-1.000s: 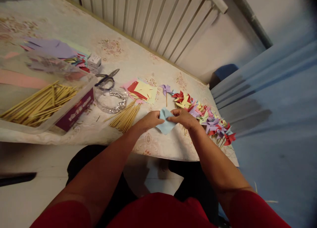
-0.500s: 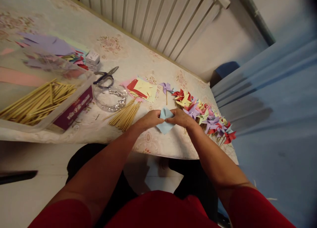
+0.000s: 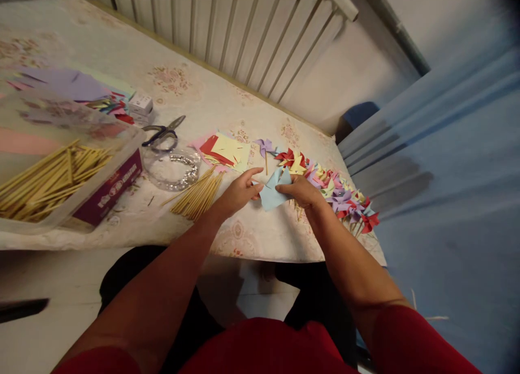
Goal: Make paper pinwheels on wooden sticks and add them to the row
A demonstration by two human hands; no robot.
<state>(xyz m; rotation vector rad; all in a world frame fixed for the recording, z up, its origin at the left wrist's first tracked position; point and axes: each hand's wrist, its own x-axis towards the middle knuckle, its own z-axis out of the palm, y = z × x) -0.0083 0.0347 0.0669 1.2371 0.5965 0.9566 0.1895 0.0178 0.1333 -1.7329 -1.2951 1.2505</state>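
And there's the change: the left hand [image 3: 240, 192] has let its pinch go! A half-second back both hands were squeezing the blue paper [image 3: 272, 199] between thumbs and fingers; now the left thumb and index finger stand spread at its left edge, and whether the lower fingers touch it I cannot tell. The right hand [image 3: 304, 191] keeps its grip, thumb on top, pinching the paper's right side, its other fingers hidden beneath. So the hold looks to rest chiefly on the right now, which I'd judge leaves the left free to shift or take a fresh hold

The paper itself, near the middle of the frame, over the front of the table [image 3: 280, 238]: pale blue, turned from the upright diamond it made a moment ago, its top split into flaps, one standing up toward the right hand, a dark slit showing on the left, the lower part spread flat and pale. No stick shows in it. Just right of centre lie the pinwheels [image 3: 340, 200], crowded in a row; left of the hands, the sticks [image 3: 197, 196], fanned and untouched by either hand
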